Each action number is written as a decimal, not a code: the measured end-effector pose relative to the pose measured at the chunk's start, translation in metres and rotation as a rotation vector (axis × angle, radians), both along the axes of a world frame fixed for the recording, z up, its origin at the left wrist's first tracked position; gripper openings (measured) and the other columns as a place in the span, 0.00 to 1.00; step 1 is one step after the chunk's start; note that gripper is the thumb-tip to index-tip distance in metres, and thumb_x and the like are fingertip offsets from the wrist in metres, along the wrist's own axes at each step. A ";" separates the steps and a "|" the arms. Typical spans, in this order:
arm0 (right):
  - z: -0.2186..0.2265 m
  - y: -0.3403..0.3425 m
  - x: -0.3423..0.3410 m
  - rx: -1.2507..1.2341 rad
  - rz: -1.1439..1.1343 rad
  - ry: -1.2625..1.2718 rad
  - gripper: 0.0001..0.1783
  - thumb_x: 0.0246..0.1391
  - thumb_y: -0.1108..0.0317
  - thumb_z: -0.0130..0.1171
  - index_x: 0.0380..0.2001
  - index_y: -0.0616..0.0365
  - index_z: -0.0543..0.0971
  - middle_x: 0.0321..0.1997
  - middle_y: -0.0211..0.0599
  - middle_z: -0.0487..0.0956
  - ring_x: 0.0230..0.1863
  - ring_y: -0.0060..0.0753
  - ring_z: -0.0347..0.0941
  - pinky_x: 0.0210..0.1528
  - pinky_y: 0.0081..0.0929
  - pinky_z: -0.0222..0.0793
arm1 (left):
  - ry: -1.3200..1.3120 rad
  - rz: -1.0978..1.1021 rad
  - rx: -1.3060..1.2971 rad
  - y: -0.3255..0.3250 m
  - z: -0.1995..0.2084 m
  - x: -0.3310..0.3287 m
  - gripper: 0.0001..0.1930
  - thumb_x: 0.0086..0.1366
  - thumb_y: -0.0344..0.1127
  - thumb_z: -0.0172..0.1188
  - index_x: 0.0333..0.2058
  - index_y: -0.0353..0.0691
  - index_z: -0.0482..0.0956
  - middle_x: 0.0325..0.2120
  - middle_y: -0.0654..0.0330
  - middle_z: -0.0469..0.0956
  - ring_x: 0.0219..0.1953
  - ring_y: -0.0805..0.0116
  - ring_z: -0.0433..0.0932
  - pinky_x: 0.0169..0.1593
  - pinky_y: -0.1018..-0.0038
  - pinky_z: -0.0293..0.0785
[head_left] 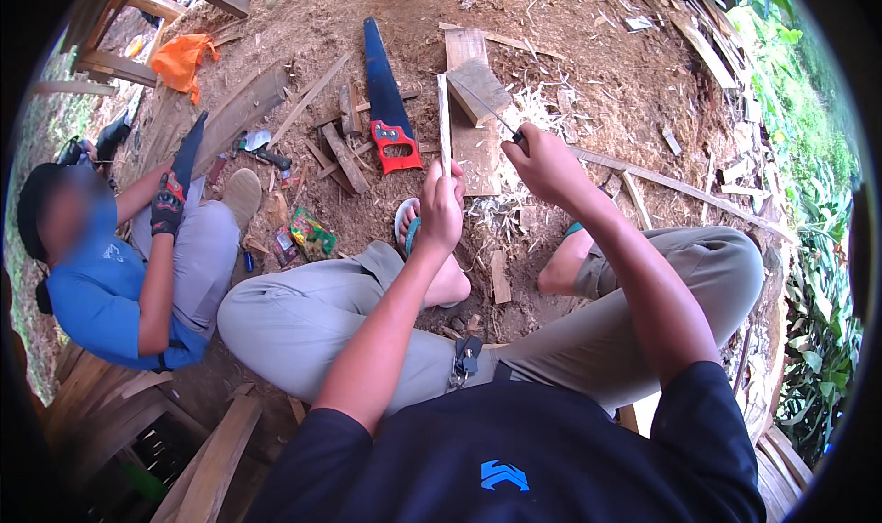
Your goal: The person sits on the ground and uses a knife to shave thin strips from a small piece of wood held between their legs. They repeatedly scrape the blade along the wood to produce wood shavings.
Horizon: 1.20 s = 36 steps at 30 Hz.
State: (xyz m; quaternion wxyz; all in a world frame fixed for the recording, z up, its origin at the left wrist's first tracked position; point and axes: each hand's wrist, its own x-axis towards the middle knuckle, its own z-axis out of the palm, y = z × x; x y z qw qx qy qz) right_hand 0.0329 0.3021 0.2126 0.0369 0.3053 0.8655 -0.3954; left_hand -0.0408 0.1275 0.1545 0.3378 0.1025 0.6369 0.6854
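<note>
Two hands were at work, both closed. The left hand point(443, 206) was clamped on one strip point(445, 123), its fingers wrapped about the lower end, so that the strip stood up beyond the knuckles. The right hand point(549, 164) was clamped on one knife point(518, 138), fingers round the dark handle, the thin blade slanting away and leftward towards the strip's far end; whether the two touched could not be told.

Under the blade, ahead of and between the grips, lay one block point(485, 85), resting on one plank point(473, 160). Shavings point(540, 109) were strewn just beyond the right hand, too many to count. One long batten point(684, 190) ran off to the right of that grip.

Left of the strip lay one saw point(386, 100), its red handle nearest the left hand. Nearer the body on that side was one green packet point(312, 233); farther off, beyond the saw, one orange bag point(184, 62).

Well left of both grips sat one co-worker point(115, 279), one gloved hand point(169, 206) in sight near a second dark blade point(188, 148). Two sandalled feet, the left foot point(410, 224) and the right foot point(564, 258), stood nearer the body than the plank.
</note>
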 end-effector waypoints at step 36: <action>-0.003 0.015 -0.002 -0.703 -0.322 0.269 0.20 0.53 0.63 0.68 0.28 0.51 0.63 0.19 0.22 0.70 0.14 0.11 0.58 0.13 0.17 0.55 | 0.093 -0.293 -0.112 0.003 0.001 0.022 0.14 0.70 0.41 0.42 0.35 0.37 0.71 0.16 0.70 0.59 0.18 0.80 0.57 0.24 0.76 0.53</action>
